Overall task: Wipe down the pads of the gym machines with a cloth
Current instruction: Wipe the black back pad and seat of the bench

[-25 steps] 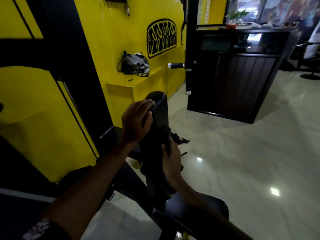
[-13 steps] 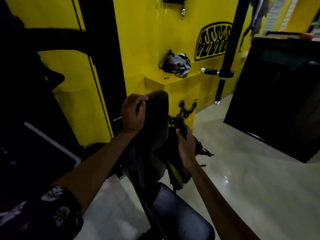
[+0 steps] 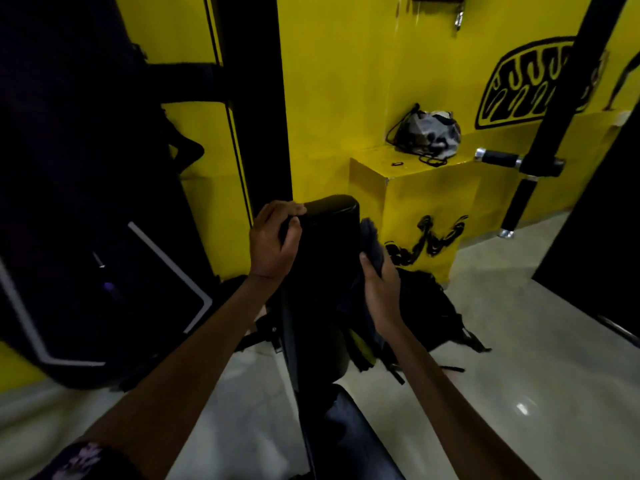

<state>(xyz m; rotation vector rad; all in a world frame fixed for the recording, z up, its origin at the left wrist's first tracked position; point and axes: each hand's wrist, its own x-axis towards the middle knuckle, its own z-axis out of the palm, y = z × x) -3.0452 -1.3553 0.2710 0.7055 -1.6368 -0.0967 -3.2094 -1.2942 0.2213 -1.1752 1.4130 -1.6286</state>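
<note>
Black back pad [image 3: 325, 258]: L hand [image 3: 273, 244] fingers curled gripping top edge, R hand [image 3: 379, 289] clutching dark cloth [image 3: 372, 244] against side.

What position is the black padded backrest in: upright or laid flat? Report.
Upright. The black padded backrest rises steeply from the seat; the left hand grips its top edge.

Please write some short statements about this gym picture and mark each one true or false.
1. The left hand grips the top edge of the upright black back pad. True.
2. The right hand holds a white towel. False: it holds a dark cloth.
3. The grey patterned bag lies on the floor. False: it sits on the yellow ledge.
4. The dark cloth is against the back pad's right side. True.
</note>
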